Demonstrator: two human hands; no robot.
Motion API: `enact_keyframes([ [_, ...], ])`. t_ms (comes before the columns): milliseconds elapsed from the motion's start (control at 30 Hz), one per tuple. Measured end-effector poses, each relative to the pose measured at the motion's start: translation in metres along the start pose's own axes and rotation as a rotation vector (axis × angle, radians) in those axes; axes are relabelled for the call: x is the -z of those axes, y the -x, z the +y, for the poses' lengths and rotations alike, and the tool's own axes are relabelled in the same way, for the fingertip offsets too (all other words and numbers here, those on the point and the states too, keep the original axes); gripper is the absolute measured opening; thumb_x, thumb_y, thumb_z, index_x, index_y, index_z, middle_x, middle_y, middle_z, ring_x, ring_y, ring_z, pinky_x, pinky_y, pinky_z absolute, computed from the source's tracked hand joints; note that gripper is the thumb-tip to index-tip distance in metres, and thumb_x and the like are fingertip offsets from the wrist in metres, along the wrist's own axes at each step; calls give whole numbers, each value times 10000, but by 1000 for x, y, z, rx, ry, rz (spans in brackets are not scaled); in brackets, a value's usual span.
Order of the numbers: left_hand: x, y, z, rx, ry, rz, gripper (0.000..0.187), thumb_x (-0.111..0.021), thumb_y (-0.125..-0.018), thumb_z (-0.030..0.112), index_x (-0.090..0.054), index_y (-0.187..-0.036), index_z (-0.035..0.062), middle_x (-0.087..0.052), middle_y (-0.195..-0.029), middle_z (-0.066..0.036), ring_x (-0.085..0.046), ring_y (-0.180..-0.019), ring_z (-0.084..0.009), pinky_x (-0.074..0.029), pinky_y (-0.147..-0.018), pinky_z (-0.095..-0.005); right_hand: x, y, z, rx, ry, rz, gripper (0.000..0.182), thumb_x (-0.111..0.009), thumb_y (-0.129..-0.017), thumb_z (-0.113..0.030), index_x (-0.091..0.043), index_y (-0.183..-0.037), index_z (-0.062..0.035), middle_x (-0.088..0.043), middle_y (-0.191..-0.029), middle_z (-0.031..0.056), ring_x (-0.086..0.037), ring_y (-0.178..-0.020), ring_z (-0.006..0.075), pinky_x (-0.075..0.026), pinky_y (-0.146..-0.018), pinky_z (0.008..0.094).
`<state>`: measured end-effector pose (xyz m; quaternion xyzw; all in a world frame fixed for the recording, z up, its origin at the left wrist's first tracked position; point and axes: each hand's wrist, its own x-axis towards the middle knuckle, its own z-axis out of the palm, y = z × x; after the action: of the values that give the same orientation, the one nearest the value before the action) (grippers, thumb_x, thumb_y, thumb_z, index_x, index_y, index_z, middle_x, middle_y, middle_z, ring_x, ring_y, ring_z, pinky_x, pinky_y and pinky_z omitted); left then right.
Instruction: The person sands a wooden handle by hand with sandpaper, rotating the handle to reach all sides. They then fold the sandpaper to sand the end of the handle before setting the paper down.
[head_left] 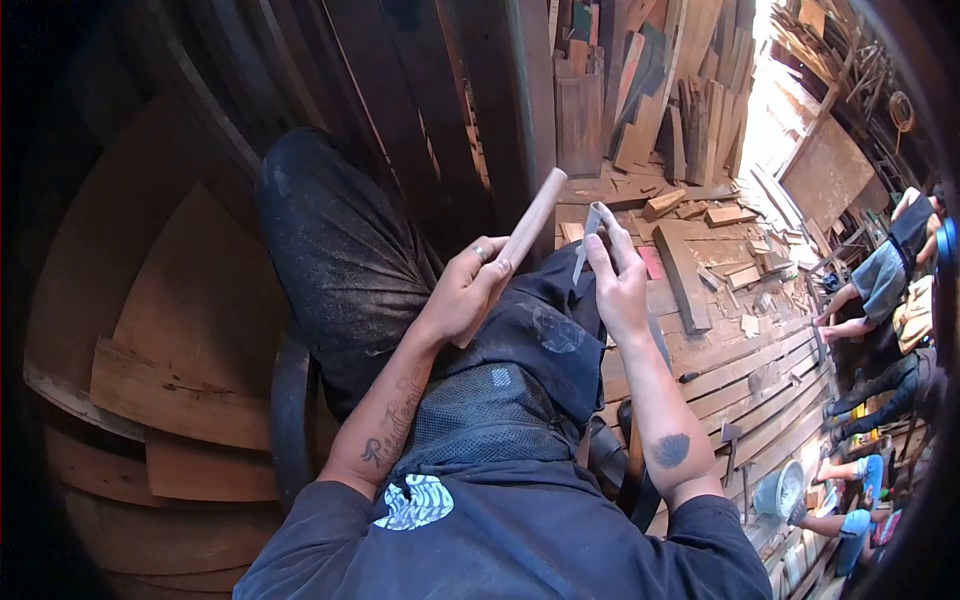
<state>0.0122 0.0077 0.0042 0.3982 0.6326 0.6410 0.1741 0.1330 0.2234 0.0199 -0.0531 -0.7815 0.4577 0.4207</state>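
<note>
My left hand is wrapped round a smooth, pale wooden stick, whose far end points up and to the right over my lap. A ring sits on one finger of that hand. My right hand pinches a thin, folded greyish strip that looks like sandpaper, bent over near the fingertips. The strip is a short way right of the stick, and the two are apart. Under both hands lies dark, dusty clothing over my bent legs.
Large wooden boards are stacked at the left. Planks lean at the back, and a thick beam and offcuts lie on the slatted floor. At the right are a bucket, a hammer and several seated people.
</note>
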Motion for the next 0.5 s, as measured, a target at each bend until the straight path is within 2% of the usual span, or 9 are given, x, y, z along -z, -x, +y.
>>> enact_keyframes([
  [100, 3, -2, -12, -76, 107, 67, 363, -530, -1112, 173, -582, -1422, -8, -625, -1106, -45, -612, -975, -103, -567, -877, -299, -6, 8, -14, -79, -83, -99, 480, -695, -1080, -199, -618, -1503, 15, -663, -1197, 76, -647, -1052, 116, -536, -892, 254],
  [133, 5, -2, -11, -86, 127, 79, 366, -552, -1109, 172, -574, -1430, -3, -635, -1171, -70, -610, -1058, -117, -567, -949, -328, -10, 12, -11, -104, -116, -119, 486, -709, -1074, -191, -605, -1494, 31, -666, -1206, 82, -651, -1060, 114, -549, -894, 261],
  [233, 1, 1, 2, -116, 62, 113, 358, -565, -1108, 156, -575, -1431, 3, -634, -1221, -77, -616, -1098, -128, -553, -1003, -343, -18, 20, -24, -211, -325, -198, 499, -722, -1067, -171, -577, -1496, 37, -667, -1205, 72, -655, -1071, 119, -563, -912, 280],
  [267, 0, 2, 6, -84, 120, 77, 386, -593, -1113, 159, -540, -1463, 4, -635, -1251, -86, -625, -1136, -144, -541, -1034, -352, -20, 22, -25, -177, -338, -203, 474, -735, -1058, -150, -570, -1466, 28, -670, -1190, 67, -662, -1071, 125, -570, -925, 293],
  [400, -4, 3, 4, -88, 243, 47, 433, -672, -1089, 156, -527, -1468, 5, -641, -1242, -98, -631, -1148, -152, -535, -1009, -329, -24, 28, -36, -216, -424, -219, 374, -731, -1058, -127, -600, -1375, 23, -679, -1181, 67, -671, -1049, 122, -569, -938, 294],
  [500, -4, 3, 4, -115, 246, 54, 487, -714, -1069, 152, -510, -1486, 3, -642, -1258, -105, -640, -1154, -156, -550, -1009, -332, -25, 29, -37, -201, -361, -213, 375, -732, -1058, -125, -603, -1376, 26, -691, -1177, 67, -674, -1057, 115, -568, -934, 289],
])
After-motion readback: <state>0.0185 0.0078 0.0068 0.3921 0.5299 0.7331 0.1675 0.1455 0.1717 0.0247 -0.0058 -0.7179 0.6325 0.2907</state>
